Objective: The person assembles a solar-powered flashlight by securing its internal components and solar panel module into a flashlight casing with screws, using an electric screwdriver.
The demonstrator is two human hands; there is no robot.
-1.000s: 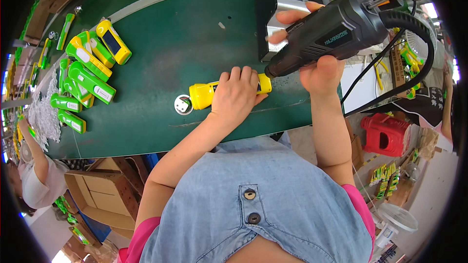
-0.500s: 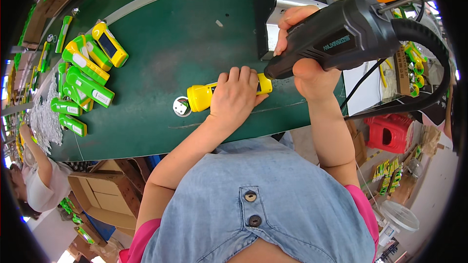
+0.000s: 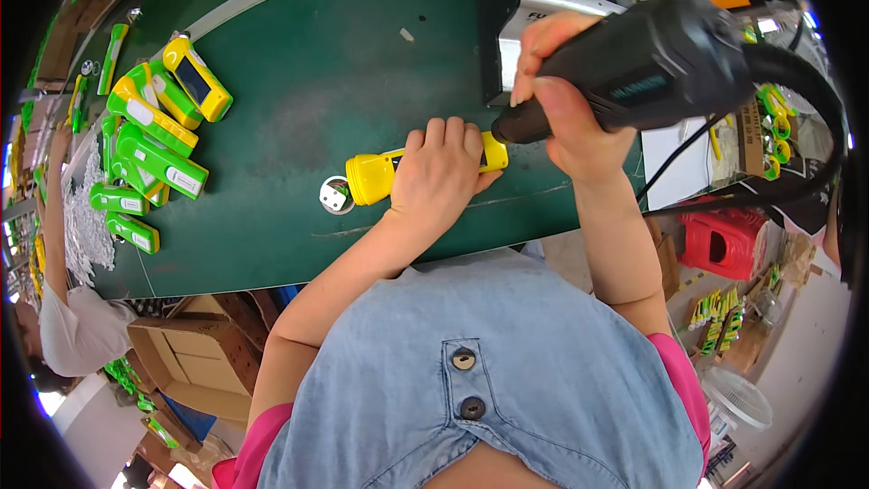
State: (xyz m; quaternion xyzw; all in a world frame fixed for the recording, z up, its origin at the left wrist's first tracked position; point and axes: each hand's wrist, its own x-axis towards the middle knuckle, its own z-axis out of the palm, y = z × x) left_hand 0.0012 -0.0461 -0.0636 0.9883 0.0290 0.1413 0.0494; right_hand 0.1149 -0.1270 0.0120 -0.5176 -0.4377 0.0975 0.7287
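A yellow flashlight body [image 3: 369, 178] lies on its side on the green table, its wide end toward the left. My left hand [image 3: 436, 167] is closed over its middle and presses it to the tabletop. In my right hand [image 3: 579, 118] is a black electric screwdriver [image 3: 647, 63], held nearly level. Its narrow nose touches or almost touches the flashlight's right end; the tip itself is hidden. Beside the wide end sits a small round white part [image 3: 336, 196], with some wiring showing and apparently joined to the body.
Several yellow and green flashlights [image 3: 158, 140] are piled at the left, beside a heap of small pale pieces [image 3: 84, 226]. A metal-and-black machine [image 3: 525, 18] stands at the back. The screwdriver's thick black cable [image 3: 806, 91] loops right. Another person [image 3: 81, 330] works at far left.
The screwdriver's rear has swung slightly and blurs, and my right thumb has moved up along its body. My left hand and the flashlight stay almost in place. The other person's arm has shifted.
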